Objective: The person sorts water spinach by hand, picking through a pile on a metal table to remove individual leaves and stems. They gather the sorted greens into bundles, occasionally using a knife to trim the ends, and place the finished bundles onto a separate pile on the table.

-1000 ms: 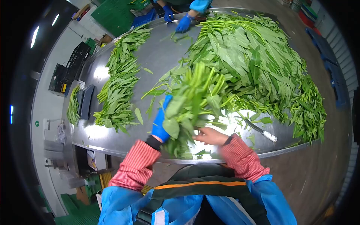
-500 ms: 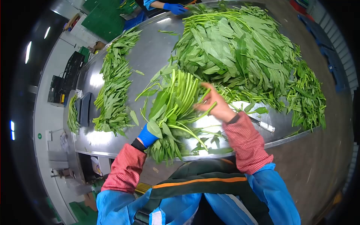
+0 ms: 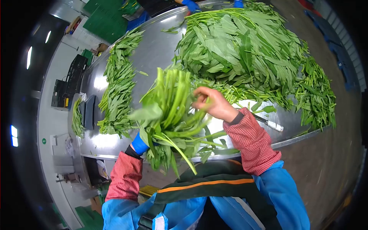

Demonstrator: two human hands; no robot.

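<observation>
A bunch of water spinach [image 3: 174,99], thick pale stems upward and leaves hanging below, is gripped near its leafy part by my left hand [image 3: 140,145], which wears a blue glove. Leaves cover most of those fingers. At the right of the bunch, my bare right hand [image 3: 215,103] has its fingers curled closed around a stem that bends away from the others; its fingertips are slightly blurred. Some loose leafy stems dangle below the bunch, over the table's front edge. Just right of my right hand lies a knife [image 3: 273,125] with a white handle.
A big heap of water spinach [image 3: 237,50] covers the far right of the metal table [image 3: 155,50]. A row of bunches [image 3: 117,84] runs along the left side, near a dark tray [image 3: 89,112]. At the far edge are another person's blue-gloved hands [image 3: 190,5].
The bunch has moved left and tilted, with its stem ends shifting left. My right hand has moved slightly left along with it. Across the table, a second blue glove now shows.
</observation>
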